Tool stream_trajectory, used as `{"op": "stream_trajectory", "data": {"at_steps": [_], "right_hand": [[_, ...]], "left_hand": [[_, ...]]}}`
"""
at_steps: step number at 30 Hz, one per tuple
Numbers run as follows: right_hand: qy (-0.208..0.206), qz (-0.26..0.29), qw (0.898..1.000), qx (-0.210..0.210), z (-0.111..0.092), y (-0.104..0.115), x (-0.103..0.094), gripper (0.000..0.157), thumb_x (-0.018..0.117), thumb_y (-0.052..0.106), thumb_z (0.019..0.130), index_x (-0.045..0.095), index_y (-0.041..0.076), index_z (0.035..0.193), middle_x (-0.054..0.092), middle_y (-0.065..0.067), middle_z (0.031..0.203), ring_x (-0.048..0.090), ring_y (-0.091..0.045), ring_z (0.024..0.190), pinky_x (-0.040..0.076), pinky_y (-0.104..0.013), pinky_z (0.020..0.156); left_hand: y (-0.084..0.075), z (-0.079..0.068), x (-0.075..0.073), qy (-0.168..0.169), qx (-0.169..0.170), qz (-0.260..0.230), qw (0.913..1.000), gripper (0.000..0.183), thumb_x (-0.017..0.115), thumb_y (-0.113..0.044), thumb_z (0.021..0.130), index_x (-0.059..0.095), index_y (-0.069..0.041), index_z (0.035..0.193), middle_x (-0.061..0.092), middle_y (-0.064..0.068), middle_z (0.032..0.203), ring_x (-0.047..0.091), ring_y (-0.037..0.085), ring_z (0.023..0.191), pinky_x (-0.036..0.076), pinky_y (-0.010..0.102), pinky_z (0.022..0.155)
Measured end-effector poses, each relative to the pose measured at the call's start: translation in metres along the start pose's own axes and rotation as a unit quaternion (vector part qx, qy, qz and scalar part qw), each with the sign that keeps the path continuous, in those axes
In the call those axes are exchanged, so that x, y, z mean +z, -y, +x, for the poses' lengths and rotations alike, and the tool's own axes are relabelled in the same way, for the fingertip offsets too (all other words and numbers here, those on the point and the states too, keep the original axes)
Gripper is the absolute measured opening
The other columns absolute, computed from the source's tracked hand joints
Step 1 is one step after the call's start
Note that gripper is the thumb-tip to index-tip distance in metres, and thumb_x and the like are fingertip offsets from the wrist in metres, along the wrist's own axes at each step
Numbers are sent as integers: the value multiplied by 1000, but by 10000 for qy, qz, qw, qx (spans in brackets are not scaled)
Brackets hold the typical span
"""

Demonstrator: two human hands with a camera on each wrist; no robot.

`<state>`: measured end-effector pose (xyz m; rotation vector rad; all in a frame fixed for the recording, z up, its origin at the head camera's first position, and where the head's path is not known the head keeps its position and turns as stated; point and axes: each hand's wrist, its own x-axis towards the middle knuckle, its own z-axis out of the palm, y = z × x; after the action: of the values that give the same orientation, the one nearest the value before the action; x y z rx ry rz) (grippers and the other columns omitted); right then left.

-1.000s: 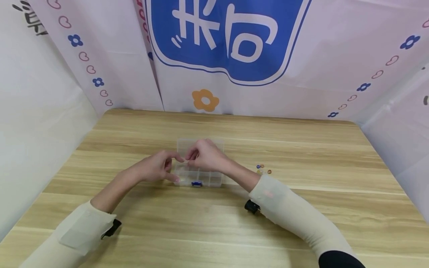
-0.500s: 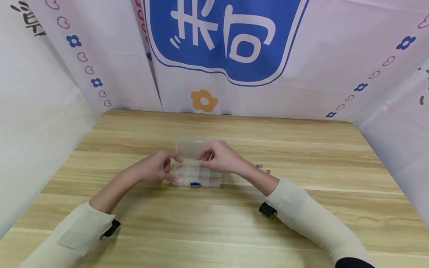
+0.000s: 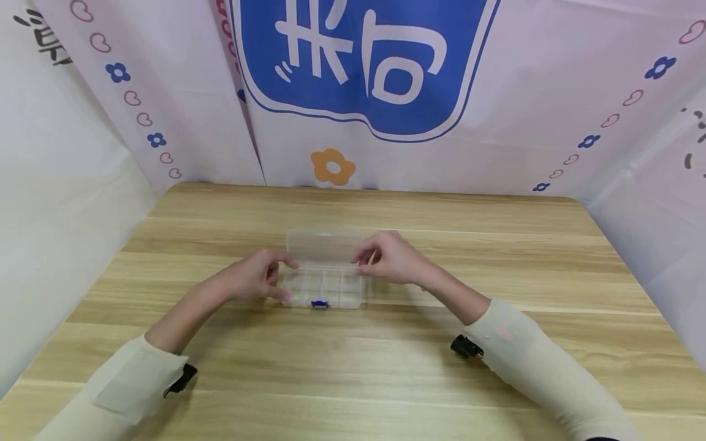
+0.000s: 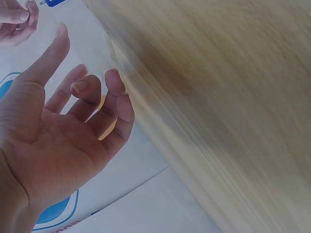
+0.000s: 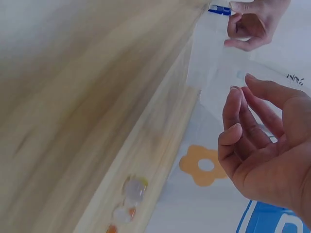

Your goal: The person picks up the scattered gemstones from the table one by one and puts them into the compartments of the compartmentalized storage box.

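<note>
A clear plastic compartment box (image 3: 322, 283) with a blue latch (image 3: 319, 304) lies on the table, its transparent lid (image 3: 314, 246) raised at the back. My left hand (image 3: 256, 275) holds the box's left end, thumb at the front corner and index finger at the back one. In the left wrist view that hand's other fingers are loosely bent. My right hand (image 3: 388, 260) is over the box's back right corner. Its fingers (image 5: 234, 104) are loosely curled with the thumb near the index fingertip, and nothing shows between them.
Several small glassy beads, among them a clear one (image 5: 135, 189) and an orange one (image 5: 112, 229), lie on the wooden table (image 3: 331, 367) right of the box. My right forearm covers most of them in the head view. A printed white cloth (image 3: 524, 122) hangs behind the table.
My right hand has moved right along the back of the box, from its left half to its right corner, uncovering the compartments. My left hand has stayed at the box's left end.
</note>
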<state>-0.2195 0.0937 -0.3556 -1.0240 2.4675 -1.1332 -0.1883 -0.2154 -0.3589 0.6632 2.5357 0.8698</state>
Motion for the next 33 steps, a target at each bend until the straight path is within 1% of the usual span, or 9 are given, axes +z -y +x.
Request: {"op": "stream_trajectory", "data": {"at_steps": [6,12,18,24,27,33], "right_hand": [[-23,9,9998,213,-11,-7,-8,13,77,2,91,77,-3,103,74,-2,86,69,-13,80,58,-29,77],[-146,-30,9995,281,-22,-17,-18,13,77,-1,90,77,-4,103,74,-3,86,69,-15,80,59,-30,77],[-322,-250,9981,469,-32,-28,-30,14,79,0,88,77,-4,101,74,-2,82,69,-14,76,57,-30,73],[-240,-477,9968,594,-40,-41,-37,9,77,0,90,78,-2,98,73,-2,82,69,-17,76,59,-33,73],[-212,-541,9958,704,-44,-46,-40,7,77,0,89,78,-1,97,72,-2,81,68,-17,76,58,-32,72],[-210,-610,9920,1085,-51,-56,-53,7,78,0,87,77,0,94,72,-1,81,66,-18,77,54,-30,69]], "left_hand": [[0,1,0,6,-90,70,9999,61,88,-16,83,60,10,131,45,-2,65,42,13,61,38,26,57],[-1,1,1,12,-99,101,9999,61,88,-17,83,61,9,131,45,-2,64,41,13,61,37,26,56],[-2,0,0,18,-123,49,9999,61,88,-15,84,60,9,132,44,-3,64,40,13,60,37,26,56],[-1,0,-1,9,-137,97,9999,61,88,-16,84,60,9,132,45,-2,65,41,13,61,37,26,56],[-1,0,-1,-2,-132,110,9999,62,88,-17,84,61,9,132,45,-2,66,42,13,62,37,27,57],[-2,0,0,-1,-153,110,9998,61,88,-16,84,61,9,132,47,-1,66,43,13,62,38,27,57]]}}
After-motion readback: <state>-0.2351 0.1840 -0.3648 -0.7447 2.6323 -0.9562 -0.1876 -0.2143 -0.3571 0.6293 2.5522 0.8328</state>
